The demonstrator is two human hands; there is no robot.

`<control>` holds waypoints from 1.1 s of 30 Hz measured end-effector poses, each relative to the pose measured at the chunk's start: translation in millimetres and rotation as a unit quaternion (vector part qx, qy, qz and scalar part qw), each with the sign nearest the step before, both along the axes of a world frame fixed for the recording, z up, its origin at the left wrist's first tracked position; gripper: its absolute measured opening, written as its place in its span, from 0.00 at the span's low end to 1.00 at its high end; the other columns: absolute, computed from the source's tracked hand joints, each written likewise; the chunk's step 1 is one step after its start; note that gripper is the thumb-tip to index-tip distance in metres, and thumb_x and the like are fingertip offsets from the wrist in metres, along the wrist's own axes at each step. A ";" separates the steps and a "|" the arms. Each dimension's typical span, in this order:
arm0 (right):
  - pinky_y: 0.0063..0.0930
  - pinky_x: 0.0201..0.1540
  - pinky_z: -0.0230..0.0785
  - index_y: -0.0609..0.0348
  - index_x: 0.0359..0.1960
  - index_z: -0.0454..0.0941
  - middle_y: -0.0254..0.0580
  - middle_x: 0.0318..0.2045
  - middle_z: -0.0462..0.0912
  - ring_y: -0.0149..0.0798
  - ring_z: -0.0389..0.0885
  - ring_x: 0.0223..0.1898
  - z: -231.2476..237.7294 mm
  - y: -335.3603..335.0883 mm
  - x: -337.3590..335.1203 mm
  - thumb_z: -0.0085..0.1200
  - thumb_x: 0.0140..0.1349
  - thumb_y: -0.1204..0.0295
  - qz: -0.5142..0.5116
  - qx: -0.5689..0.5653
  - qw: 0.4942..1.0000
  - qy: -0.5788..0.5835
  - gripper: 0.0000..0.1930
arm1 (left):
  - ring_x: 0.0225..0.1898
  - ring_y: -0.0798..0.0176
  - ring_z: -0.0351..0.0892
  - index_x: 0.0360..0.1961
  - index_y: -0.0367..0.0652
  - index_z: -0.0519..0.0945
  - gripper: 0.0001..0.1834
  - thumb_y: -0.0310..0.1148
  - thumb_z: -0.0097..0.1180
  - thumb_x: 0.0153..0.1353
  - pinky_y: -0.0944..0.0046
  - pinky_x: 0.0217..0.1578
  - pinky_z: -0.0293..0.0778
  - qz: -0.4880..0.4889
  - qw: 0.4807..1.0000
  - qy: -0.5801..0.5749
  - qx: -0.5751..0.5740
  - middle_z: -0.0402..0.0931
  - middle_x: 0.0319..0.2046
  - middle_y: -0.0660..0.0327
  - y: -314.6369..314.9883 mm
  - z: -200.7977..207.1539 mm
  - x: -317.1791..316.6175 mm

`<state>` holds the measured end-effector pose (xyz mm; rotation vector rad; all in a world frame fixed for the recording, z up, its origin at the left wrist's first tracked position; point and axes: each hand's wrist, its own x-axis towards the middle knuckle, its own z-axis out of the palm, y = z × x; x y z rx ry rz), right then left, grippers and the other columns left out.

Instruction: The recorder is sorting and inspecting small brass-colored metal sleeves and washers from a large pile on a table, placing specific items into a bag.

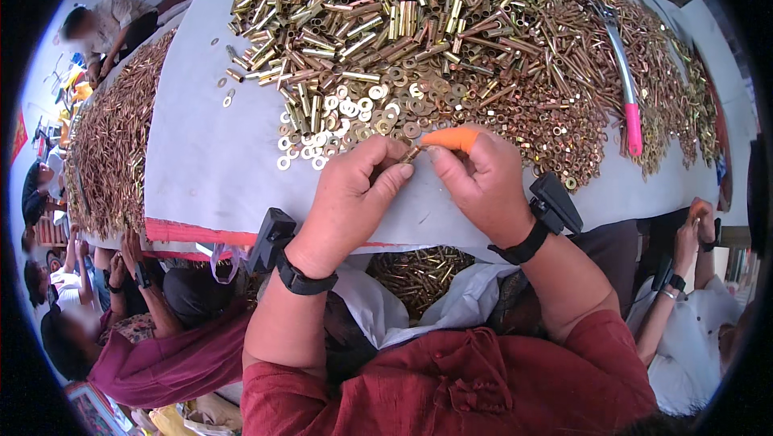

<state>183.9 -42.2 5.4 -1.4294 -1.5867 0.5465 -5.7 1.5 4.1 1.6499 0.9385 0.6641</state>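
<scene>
Brass-coloured metal shows between your fingertips: a small part (413, 153), held just above the near side of the table (201, 134), in front of the loose washers (346, 110). Your left hand (350, 182) pinches it between thumb and bent forefinger, with hardly any gap beyond the part itself. Your right hand (487, 182) has its thumb and the finger in the orange cover (452, 140) nearly together at the part's other end; whether they grip it or only steady it, I cannot tell.

The likeliest trouble is a slip: the part looks small and smooth, and the pinch takes in only a little of it. Dropped forward, it could get lost among the washers or the nuts (564, 138); dropped back over the table edge, it could land in the white sheet (366, 303) across your lap, near the metal pieces (423, 275) gathered below. The orange cover may also dull your touch, so a crooked fit could pass unfelt.
</scene>
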 end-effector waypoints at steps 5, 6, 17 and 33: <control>0.34 0.32 0.73 0.58 0.38 0.83 0.46 0.31 0.82 0.48 0.82 0.31 -0.2 1.0 -2.9 0.60 0.58 0.71 -0.003 0.005 0.999 -0.033 0.08 | 0.30 0.65 0.75 0.39 0.37 0.77 0.07 0.25 0.60 0.62 0.66 0.34 0.72 0.013 0.999 -0.021 0.030 0.77 0.28 0.57 -1.3 -3.0 1.8; 0.34 0.33 0.73 0.59 0.38 0.83 0.47 0.32 0.82 0.48 0.82 0.32 -2.2 1.5 -3.1 0.60 0.58 0.71 0.014 0.035 0.999 -0.038 0.08 | 0.30 0.64 0.75 0.39 0.37 0.77 0.06 0.25 0.59 0.62 0.65 0.34 0.73 0.011 0.999 -0.025 0.033 0.78 0.28 0.57 -1.5 -3.3 1.8; 0.35 0.35 0.74 0.60 0.37 0.82 0.46 0.32 0.83 0.49 0.82 0.33 0.1 1.0 -0.3 0.60 0.58 0.71 0.039 -0.125 0.978 0.163 0.08 | 0.30 0.61 0.77 0.39 0.36 0.78 0.06 0.25 0.59 0.61 0.64 0.34 0.74 -0.003 0.996 -0.024 0.087 0.78 0.28 0.55 0.9 -6.8 2.3; 0.37 0.37 0.75 0.59 0.37 0.82 0.44 0.33 0.82 0.47 0.82 0.35 4.7 -0.6 6.8 0.63 0.53 0.73 0.027 0.062 0.994 -0.091 0.10 | 0.31 0.64 0.77 0.40 0.36 0.77 0.06 0.26 0.57 0.64 0.65 0.36 0.74 -0.008 0.999 -0.015 0.042 0.79 0.29 0.58 -0.3 -5.0 9.7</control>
